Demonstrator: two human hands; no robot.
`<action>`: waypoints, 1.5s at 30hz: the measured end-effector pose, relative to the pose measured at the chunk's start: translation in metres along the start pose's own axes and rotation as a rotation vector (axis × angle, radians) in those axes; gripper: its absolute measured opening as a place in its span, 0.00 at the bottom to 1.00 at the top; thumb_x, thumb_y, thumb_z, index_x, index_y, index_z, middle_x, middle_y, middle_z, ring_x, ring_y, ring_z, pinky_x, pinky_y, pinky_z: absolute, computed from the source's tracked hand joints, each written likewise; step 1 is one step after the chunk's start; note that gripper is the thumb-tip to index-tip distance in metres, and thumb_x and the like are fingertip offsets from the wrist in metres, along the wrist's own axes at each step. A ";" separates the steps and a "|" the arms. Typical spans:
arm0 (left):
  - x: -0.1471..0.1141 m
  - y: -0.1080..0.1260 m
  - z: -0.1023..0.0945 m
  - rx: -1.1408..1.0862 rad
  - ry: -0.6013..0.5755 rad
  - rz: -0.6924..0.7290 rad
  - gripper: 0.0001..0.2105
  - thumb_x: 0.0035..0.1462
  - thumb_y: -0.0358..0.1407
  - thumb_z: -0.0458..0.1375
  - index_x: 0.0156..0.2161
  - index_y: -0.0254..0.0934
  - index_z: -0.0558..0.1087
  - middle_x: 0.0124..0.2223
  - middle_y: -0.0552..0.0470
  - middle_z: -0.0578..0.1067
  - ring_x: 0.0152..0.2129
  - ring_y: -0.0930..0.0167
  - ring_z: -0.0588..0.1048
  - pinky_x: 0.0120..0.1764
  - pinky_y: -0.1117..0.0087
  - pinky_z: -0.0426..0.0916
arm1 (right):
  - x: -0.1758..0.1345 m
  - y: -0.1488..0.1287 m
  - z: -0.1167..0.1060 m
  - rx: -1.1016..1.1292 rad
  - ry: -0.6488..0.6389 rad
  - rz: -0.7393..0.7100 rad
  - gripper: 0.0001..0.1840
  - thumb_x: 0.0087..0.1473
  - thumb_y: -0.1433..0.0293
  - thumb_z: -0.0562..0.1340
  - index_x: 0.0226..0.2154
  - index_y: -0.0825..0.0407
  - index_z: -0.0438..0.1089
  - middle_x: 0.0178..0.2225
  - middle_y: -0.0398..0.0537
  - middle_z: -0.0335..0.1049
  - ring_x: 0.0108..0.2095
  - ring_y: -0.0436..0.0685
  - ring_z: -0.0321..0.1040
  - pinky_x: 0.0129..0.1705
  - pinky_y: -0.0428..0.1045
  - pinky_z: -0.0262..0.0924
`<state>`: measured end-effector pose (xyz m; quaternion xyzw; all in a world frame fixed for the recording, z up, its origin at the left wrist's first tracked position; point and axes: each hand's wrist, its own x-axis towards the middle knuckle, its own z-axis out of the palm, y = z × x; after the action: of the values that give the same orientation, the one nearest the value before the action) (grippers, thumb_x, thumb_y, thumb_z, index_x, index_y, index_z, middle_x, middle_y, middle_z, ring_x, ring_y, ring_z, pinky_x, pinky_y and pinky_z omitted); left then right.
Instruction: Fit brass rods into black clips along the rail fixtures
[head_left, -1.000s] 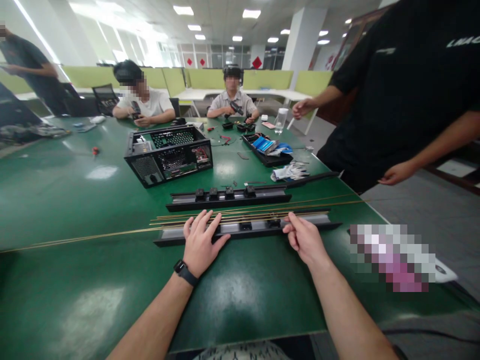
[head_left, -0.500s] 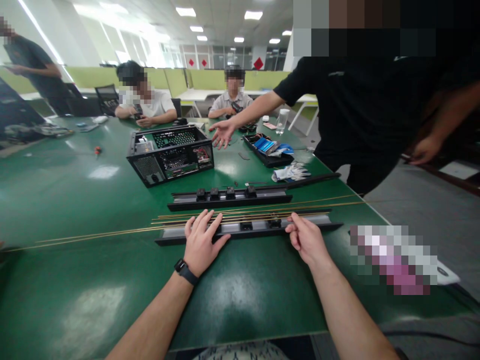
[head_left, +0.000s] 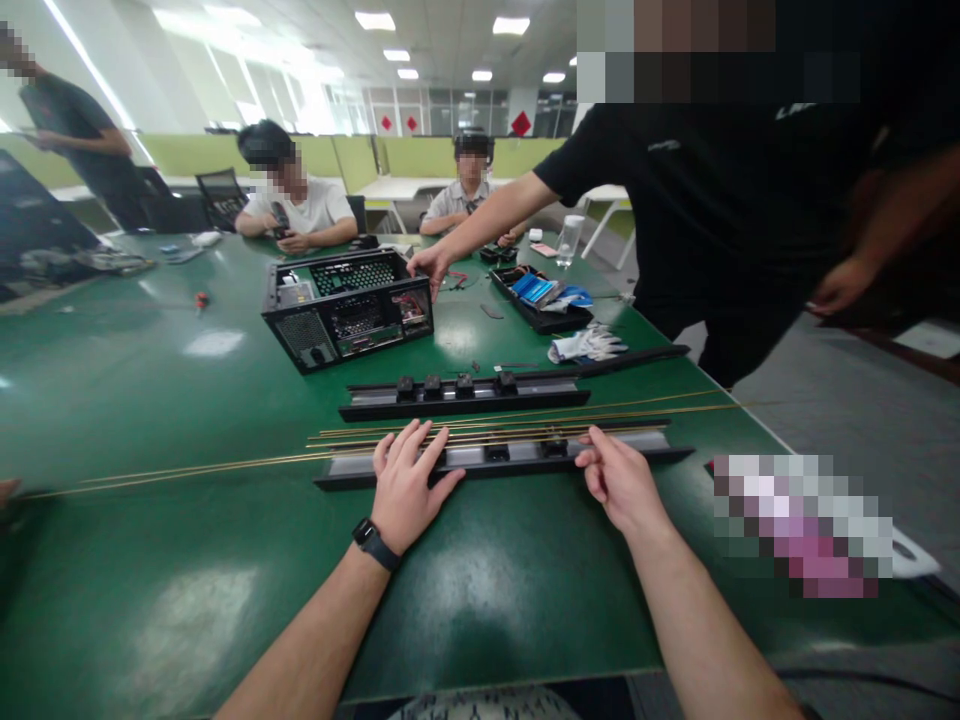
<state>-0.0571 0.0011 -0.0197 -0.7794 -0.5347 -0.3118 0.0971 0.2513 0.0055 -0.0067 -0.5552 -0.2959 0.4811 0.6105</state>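
Note:
My left hand [head_left: 409, 478] lies with spread fingers across several thin brass-coloured rods [head_left: 469, 440] and the near black channel-shaped rail [head_left: 352, 467]. A dark watch [head_left: 375, 544] is on that wrist. At the right part of the same rail, my right hand [head_left: 619, 478] has its index finger reaching to the rods and its other fingers curled in. Whether it grips a rod is hidden. Between my hands, small black blocks [head_left: 496, 447] sit in the rail under the rods. Some rods run far out to the left and right.
Behind lies a second black rail [head_left: 465, 400] with several black blocks. Beyond are an open computer case [head_left: 349, 315] with a co-worker's hand [head_left: 430, 268] at its corner, a black tray [head_left: 540, 300] of parts, and gloves [head_left: 589, 345]. A blurred pink-and-white item [head_left: 802, 525] lies right.
The co-worker's outstretched hand has come down to the computer case's right corner. My hands keep their places on the rods and rail; the whole view has shifted slightly.

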 end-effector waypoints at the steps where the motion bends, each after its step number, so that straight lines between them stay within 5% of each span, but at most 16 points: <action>1: 0.000 0.000 0.000 0.000 -0.001 0.000 0.25 0.61 0.48 0.59 0.62 0.46 0.67 0.62 0.44 0.69 0.62 0.57 0.64 0.63 0.51 0.50 | 0.000 0.000 0.000 0.004 0.002 0.004 0.24 0.47 0.51 0.70 0.32 0.56 0.71 0.20 0.46 0.72 0.08 0.44 0.54 0.07 0.40 0.39; 45: 0.001 0.002 -0.001 -0.011 -0.008 0.014 0.25 0.61 0.47 0.59 0.61 0.45 0.68 0.63 0.43 0.69 0.63 0.57 0.63 0.64 0.51 0.50 | -0.003 0.000 0.005 0.002 -0.045 0.031 0.24 0.49 0.52 0.70 0.32 0.58 0.72 0.19 0.45 0.71 0.08 0.43 0.52 0.07 0.40 0.37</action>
<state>-0.0553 0.0007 -0.0184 -0.7849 -0.5281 -0.3107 0.0928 0.2453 0.0046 -0.0052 -0.5480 -0.3004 0.5031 0.5969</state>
